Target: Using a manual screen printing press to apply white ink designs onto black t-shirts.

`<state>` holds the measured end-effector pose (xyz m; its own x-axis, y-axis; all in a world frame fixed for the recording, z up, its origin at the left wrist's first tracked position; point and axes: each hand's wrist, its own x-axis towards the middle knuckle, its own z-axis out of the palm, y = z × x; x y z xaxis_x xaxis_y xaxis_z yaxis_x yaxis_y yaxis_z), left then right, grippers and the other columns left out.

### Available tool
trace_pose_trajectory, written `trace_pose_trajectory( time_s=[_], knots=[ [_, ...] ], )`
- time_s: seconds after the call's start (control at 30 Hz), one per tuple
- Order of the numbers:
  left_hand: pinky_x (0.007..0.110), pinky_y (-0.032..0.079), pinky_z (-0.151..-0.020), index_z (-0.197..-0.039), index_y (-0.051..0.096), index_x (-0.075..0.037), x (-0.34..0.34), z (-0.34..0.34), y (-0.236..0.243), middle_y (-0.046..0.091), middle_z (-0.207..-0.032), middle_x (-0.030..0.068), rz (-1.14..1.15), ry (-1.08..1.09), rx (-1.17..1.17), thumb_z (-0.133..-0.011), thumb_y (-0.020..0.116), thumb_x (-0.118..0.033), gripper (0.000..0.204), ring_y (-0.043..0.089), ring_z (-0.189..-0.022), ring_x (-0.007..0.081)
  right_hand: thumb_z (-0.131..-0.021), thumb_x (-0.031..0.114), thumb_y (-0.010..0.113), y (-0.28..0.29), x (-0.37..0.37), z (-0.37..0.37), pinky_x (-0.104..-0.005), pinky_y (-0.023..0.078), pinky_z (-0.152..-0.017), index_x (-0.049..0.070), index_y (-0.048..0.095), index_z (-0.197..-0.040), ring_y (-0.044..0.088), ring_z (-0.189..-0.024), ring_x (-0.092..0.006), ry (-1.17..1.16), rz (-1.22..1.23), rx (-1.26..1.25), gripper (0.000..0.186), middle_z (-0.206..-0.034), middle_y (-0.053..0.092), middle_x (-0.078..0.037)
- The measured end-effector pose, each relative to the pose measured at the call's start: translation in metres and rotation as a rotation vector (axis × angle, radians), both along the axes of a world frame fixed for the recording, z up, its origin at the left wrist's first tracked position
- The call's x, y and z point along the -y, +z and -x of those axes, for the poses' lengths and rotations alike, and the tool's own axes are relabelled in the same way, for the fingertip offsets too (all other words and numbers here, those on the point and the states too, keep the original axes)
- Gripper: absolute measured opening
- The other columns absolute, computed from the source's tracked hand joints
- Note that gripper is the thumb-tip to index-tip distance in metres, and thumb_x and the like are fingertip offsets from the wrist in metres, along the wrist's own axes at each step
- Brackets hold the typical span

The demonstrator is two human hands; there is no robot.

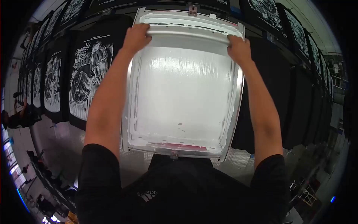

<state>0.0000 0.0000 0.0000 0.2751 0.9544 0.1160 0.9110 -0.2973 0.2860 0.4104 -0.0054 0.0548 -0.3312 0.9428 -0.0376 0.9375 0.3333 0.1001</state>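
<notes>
An aluminium-framed screen point(181, 86) lies below me, coated in white ink, with pink showing along its near edge and thick white ink along its far edge. A long squeegee point(186, 34) spans its upper part. My left hand point(137, 37) has its fingers curled over the squeegee's left end, and my right hand point(239, 47) grips its right end near the frame's corner. Small clamps are fixed at the middle of the frame's far side point(192, 11) and near side point(174, 154).
Black shirts with white prints point(89, 82) line the left on boards, and more printed shirts point(296, 33) curve across the upper right. Plain black shirts point(268, 93) lie right of the screen. Another person point(16, 115) stands at the far left. A metal plate floor point(238, 156) shows below.
</notes>
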Motion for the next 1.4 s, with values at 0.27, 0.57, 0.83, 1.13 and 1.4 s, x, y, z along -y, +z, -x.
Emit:
trace_pose_trajectory(
  time_s=[0.27,0.57,0.83,1.13,1.4],
  knots=[
    [0.042,0.042,-0.081,-0.100,0.063,-0.007,0.170,0.009,0.016,0.061,-0.097,0.0091,-0.056,-0.072,0.124,-0.066,0.071,-0.011,0.035,0.058,-0.094,0.0299,-0.073,0.000,0.062,0.018,0.164,0.013,-0.0499,0.041,-0.092,0.005,0.059,-0.105,0.061,-0.093,-0.0323,0.044,0.044,-0.097,0.032,-0.094,0.063,-0.011],
    [0.041,0.043,-0.075,-0.089,0.061,-0.006,0.402,0.026,0.080,0.061,-0.085,0.0096,0.139,-0.146,0.188,-0.060,0.075,-0.008,0.033,0.058,-0.082,0.0300,-0.064,0.001,0.063,0.076,0.411,0.024,-0.0469,0.042,-0.093,0.004,0.063,-0.098,0.061,-0.090,-0.0325,0.010,0.240,-0.334,0.034,-0.091,0.065,-0.014],
    [0.043,0.046,-0.081,-0.095,0.061,-0.006,0.429,0.029,0.046,0.063,-0.093,0.0109,0.293,-0.125,0.160,-0.058,0.073,-0.004,0.040,0.060,-0.090,0.0311,-0.059,-0.001,0.063,0.060,0.421,0.032,-0.0511,0.040,-0.103,0.006,0.064,-0.099,0.064,-0.093,-0.0308,-0.116,0.462,-0.186,0.041,-0.095,0.068,-0.010],
    [0.042,0.052,-0.085,-0.099,0.063,-0.006,0.298,0.015,0.006,0.066,-0.098,0.0137,0.056,-0.052,0.208,-0.056,0.071,0.001,0.044,0.062,-0.096,0.0344,-0.056,0.000,0.068,0.025,0.301,0.022,-0.0469,0.043,-0.099,0.007,0.064,-0.101,0.060,-0.088,-0.0329,-0.031,0.114,-0.246,0.045,-0.094,0.067,-0.009],
    [0.042,0.054,-0.078,-0.105,0.071,-0.011,0.052,0.002,0.018,0.069,-0.092,0.0189,0.102,0.034,0.071,-0.069,0.078,-0.019,0.037,0.067,-0.085,0.0375,-0.067,0.010,0.066,0.021,0.060,0.012,-0.0471,0.052,-0.075,0.015,0.068,-0.100,0.063,-0.085,-0.0370,-0.064,0.047,-0.068,0.034,-0.086,0.067,-0.016]
  ],
)
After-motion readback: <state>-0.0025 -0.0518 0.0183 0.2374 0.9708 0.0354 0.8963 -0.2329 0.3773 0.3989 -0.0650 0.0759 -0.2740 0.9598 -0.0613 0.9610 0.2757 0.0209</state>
